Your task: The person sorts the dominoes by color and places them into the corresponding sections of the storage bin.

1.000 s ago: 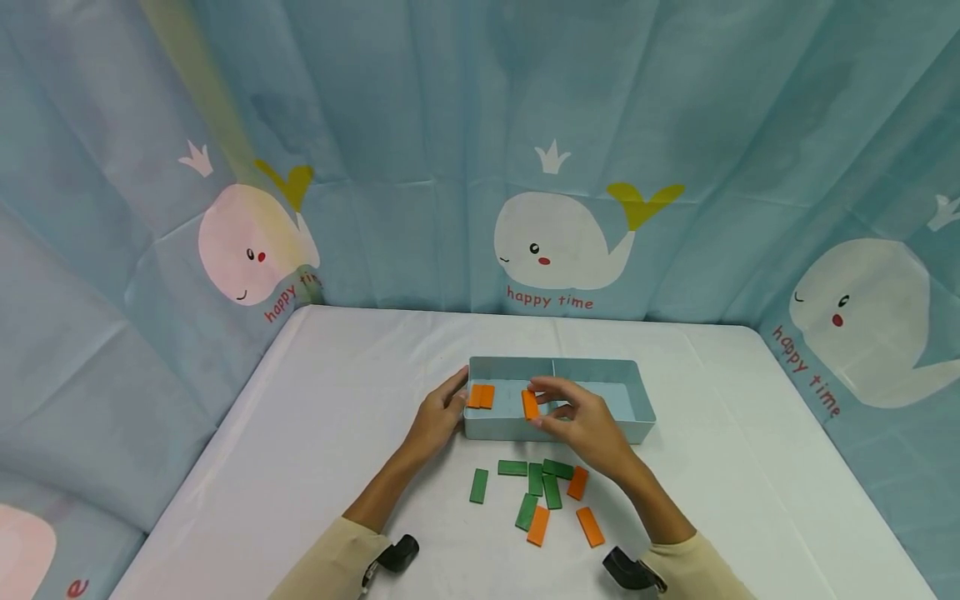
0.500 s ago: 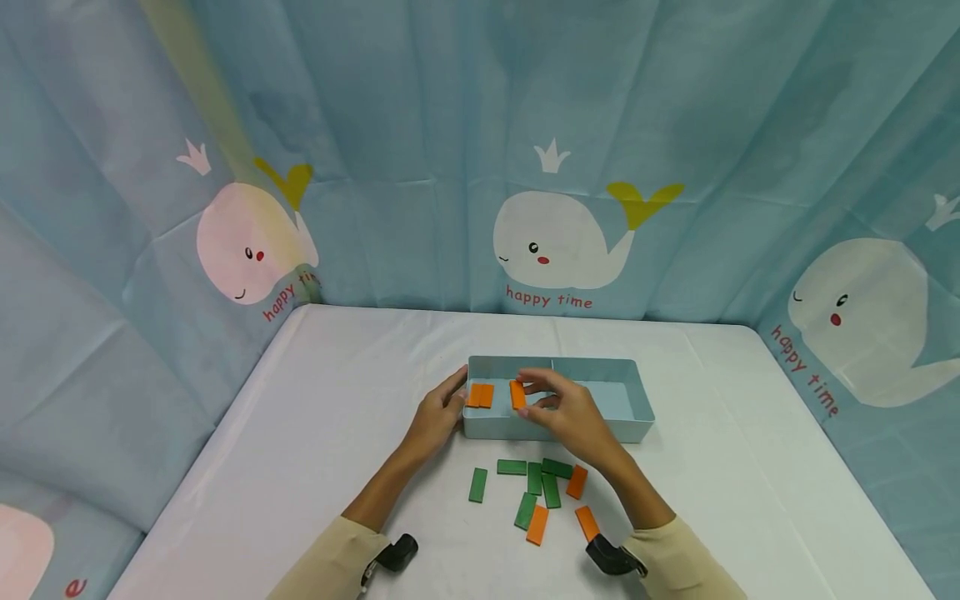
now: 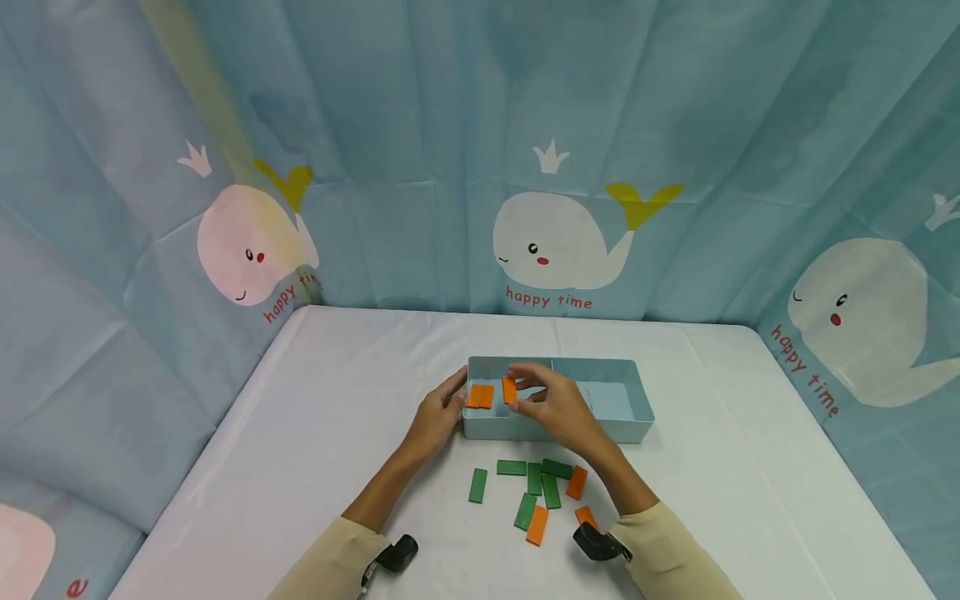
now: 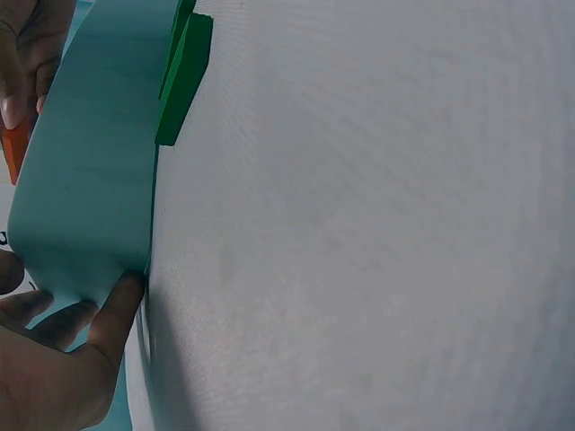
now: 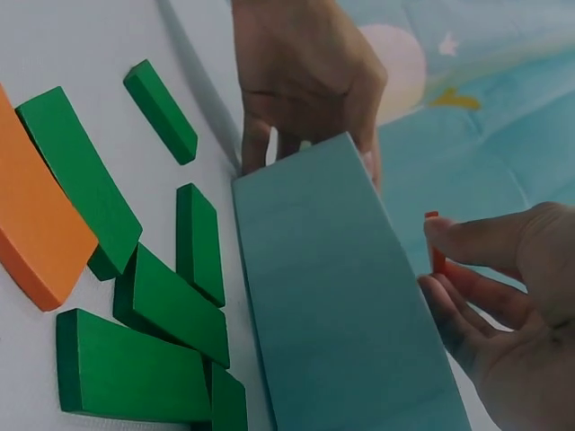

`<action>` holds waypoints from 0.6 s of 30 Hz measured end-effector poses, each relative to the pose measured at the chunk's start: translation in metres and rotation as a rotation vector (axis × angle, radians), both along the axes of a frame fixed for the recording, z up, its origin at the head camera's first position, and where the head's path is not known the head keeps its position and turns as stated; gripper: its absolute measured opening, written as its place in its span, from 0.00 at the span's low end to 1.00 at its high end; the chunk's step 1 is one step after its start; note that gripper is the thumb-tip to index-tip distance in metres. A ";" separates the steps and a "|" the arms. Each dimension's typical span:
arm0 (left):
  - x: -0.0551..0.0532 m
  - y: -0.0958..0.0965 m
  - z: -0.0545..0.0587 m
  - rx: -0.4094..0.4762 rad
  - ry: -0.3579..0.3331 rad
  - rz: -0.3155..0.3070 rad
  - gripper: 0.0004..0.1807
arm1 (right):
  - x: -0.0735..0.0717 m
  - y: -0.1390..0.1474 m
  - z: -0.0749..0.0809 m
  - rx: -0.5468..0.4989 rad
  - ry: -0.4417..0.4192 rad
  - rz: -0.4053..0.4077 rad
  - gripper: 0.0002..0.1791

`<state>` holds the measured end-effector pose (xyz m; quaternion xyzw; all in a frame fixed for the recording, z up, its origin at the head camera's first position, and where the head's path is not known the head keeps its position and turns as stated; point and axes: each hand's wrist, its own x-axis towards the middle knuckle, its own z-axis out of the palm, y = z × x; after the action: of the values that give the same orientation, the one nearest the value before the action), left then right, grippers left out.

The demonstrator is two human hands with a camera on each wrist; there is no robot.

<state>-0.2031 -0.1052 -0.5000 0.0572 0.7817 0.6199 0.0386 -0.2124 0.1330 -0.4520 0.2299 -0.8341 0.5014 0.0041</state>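
Note:
A light blue divided box (image 3: 498,429) stands on the white table. My left hand (image 3: 433,423) rests against its left end; in the left wrist view the spread fingers (image 4: 115,314) touch that end wall. Over the left compartment, my right hand (image 3: 558,410) pinches an orange domino block (image 3: 509,390) upright between thumb and fingers. The right wrist view shows the same block (image 5: 437,256) edge-on, above the rim. Two orange dominoes (image 3: 480,396) sit side by side at the left end of that compartment.
Several green dominoes (image 3: 551,490) lie scattered before the box, one green domino (image 3: 477,485) apart at left. Three orange dominoes (image 3: 537,526) lie among and beside them, one partly hidden by the right wrist camera (image 3: 596,542). A whale-print curtain (image 3: 420,242) surrounds the table.
My right hand has moved left and slightly away from me with the orange domino, closer to the two in the box. The left hand and the box have stayed put.

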 end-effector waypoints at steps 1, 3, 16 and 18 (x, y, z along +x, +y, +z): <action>0.000 0.000 0.000 0.000 0.001 0.000 0.29 | -0.001 -0.001 0.000 0.002 -0.007 0.000 0.30; 0.000 0.000 -0.001 0.000 0.003 0.000 0.29 | -0.002 -0.002 -0.001 0.006 -0.011 0.002 0.30; 0.000 0.000 -0.002 0.002 -0.001 -0.002 0.29 | -0.010 -0.009 -0.001 0.033 -0.039 -0.022 0.31; 0.000 0.000 -0.002 0.001 0.000 -0.004 0.29 | -0.012 -0.010 -0.003 0.041 -0.042 -0.025 0.31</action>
<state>-0.2031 -0.1052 -0.5017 0.0590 0.7814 0.6200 0.0399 -0.2243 0.1228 -0.4546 0.2089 -0.8470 0.4888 -0.0119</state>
